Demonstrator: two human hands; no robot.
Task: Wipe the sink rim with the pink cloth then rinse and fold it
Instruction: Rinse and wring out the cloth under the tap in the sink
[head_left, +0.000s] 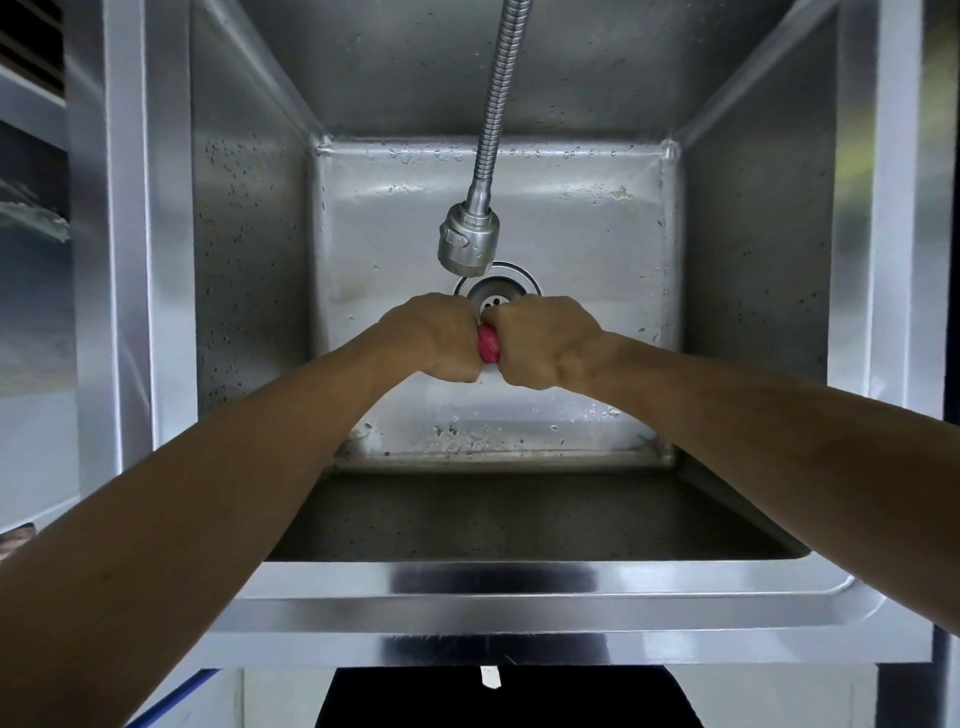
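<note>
Both my hands are held over the middle of the steel sink basin, fists pressed together. The pink cloth (489, 344) is bunched into a tight roll between them; only a short strip shows. My left hand (435, 335) is shut on its left end and my right hand (544, 340) on its right end. The sink rim (519, 605) runs across the front, below my forearms. The cloth hangs above the basin floor, just in front of the drain (497, 291).
A flexible metal faucet hose with a spray head (467, 240) hangs over the drain, just beyond my hands; no water stream is visible. Droplets dot the basin floor and walls. Steep steel walls enclose the basin on all sides.
</note>
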